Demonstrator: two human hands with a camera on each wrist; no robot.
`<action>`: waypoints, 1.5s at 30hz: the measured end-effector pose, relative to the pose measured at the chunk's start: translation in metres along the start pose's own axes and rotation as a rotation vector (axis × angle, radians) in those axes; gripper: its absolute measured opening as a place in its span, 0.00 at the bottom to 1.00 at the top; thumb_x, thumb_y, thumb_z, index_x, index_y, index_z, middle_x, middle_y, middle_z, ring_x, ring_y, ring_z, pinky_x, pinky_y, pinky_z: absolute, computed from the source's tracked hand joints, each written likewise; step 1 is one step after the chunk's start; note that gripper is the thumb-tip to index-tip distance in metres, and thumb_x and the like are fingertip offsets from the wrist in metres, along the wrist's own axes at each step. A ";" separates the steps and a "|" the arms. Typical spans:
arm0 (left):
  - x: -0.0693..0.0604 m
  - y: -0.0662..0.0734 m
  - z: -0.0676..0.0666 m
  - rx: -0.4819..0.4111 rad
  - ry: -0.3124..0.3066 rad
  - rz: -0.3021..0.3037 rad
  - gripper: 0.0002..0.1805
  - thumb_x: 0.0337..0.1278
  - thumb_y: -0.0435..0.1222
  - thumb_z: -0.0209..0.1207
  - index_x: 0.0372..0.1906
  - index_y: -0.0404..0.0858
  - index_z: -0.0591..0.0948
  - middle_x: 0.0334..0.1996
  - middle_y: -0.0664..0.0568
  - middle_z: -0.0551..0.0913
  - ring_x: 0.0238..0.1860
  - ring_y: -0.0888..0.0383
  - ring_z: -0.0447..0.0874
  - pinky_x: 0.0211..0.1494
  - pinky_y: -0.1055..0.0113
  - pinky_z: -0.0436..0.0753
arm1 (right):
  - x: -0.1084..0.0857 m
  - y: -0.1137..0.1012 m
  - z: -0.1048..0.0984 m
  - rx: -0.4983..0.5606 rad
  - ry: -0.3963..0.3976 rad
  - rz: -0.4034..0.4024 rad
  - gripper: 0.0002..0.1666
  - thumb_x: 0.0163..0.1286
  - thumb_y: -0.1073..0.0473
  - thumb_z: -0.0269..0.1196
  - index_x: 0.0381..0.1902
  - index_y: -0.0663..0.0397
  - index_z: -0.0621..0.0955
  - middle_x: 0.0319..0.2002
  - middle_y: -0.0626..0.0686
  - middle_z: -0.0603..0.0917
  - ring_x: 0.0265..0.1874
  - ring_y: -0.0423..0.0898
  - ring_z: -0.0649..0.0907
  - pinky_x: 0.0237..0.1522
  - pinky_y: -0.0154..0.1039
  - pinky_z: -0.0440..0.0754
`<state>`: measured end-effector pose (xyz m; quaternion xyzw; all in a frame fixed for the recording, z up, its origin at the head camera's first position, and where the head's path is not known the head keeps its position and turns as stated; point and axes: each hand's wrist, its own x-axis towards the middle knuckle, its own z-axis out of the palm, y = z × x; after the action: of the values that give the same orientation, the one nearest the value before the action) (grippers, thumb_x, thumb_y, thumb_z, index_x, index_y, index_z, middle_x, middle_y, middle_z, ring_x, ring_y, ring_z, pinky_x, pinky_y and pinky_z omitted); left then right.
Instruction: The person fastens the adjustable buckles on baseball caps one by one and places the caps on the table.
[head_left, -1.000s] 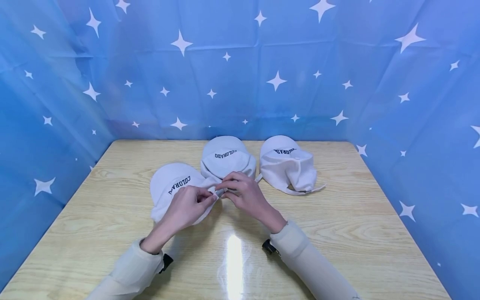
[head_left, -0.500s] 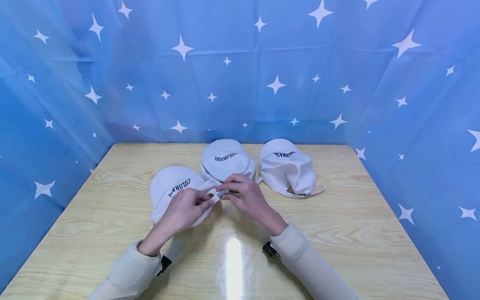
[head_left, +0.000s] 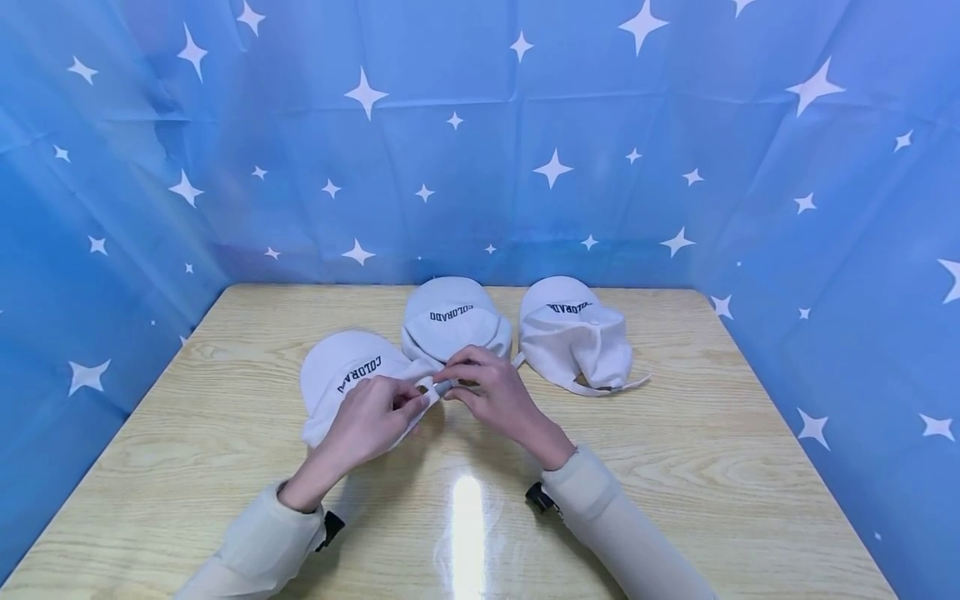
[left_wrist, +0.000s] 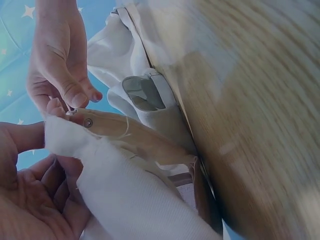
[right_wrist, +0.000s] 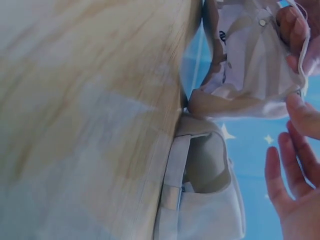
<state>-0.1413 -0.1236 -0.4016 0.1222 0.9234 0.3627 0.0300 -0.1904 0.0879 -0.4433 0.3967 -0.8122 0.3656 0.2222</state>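
Observation:
A white baseball cap (head_left: 352,358) with dark COLORADO lettering lies at the left of the group, brim away from me. My left hand (head_left: 375,414) pinches its back edge beside the strap opening. My right hand (head_left: 491,387) pinches the end of that cap's back strap (head_left: 442,387), thumb against index finger, close to the left fingertips. In the left wrist view the held cap's white fabric (left_wrist: 130,190) and tan inner band with a small metal eyelet (left_wrist: 88,122) show. The right wrist view looks into the cap's inside (right_wrist: 255,60). The fingers partly hide the strap's fastening.
A second white cap (head_left: 450,321) lies behind my hands, and a third cap (head_left: 573,333) stands right of it with its strap end sticking out. All rest on the light wooden table (head_left: 675,467). A blue curtain with white stars (head_left: 480,150) encloses the back and sides.
A second ago the fingers of both hands were closer together over the strap; since then the left fingertips have drawn slightly apart from the right. The caps stay in place.

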 end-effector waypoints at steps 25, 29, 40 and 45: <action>0.003 0.001 0.006 0.089 0.088 0.032 0.10 0.66 0.39 0.62 0.29 0.45 0.89 0.14 0.61 0.74 0.18 0.63 0.69 0.24 0.68 0.66 | 0.001 -0.002 0.000 -0.025 -0.013 -0.059 0.13 0.58 0.65 0.77 0.42 0.51 0.92 0.42 0.50 0.87 0.44 0.45 0.86 0.45 0.37 0.84; 0.003 0.001 0.007 0.093 0.097 0.038 0.10 0.66 0.38 0.62 0.28 0.45 0.88 0.14 0.61 0.73 0.18 0.62 0.69 0.24 0.68 0.65 | 0.001 -0.002 0.000 -0.029 -0.017 -0.060 0.13 0.58 0.65 0.77 0.42 0.51 0.92 0.42 0.50 0.87 0.43 0.44 0.86 0.44 0.36 0.84; 0.002 0.002 0.007 0.056 0.142 0.061 0.09 0.66 0.38 0.66 0.28 0.44 0.90 0.12 0.62 0.79 0.16 0.65 0.72 0.29 0.68 0.70 | 0.001 -0.003 0.000 -0.043 0.003 -0.064 0.14 0.57 0.65 0.77 0.42 0.51 0.92 0.42 0.50 0.87 0.43 0.44 0.86 0.42 0.35 0.83; 0.003 0.002 0.006 0.084 0.142 0.057 0.07 0.62 0.40 0.69 0.31 0.43 0.92 0.17 0.62 0.83 0.23 0.65 0.74 0.32 0.67 0.71 | 0.000 -0.004 0.000 -0.053 0.003 -0.047 0.14 0.57 0.65 0.77 0.42 0.50 0.92 0.41 0.49 0.87 0.43 0.44 0.85 0.41 0.35 0.83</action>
<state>-0.1426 -0.1179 -0.4042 0.1235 0.9338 0.3319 -0.0508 -0.1879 0.0863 -0.4416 0.4092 -0.8115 0.3393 0.2426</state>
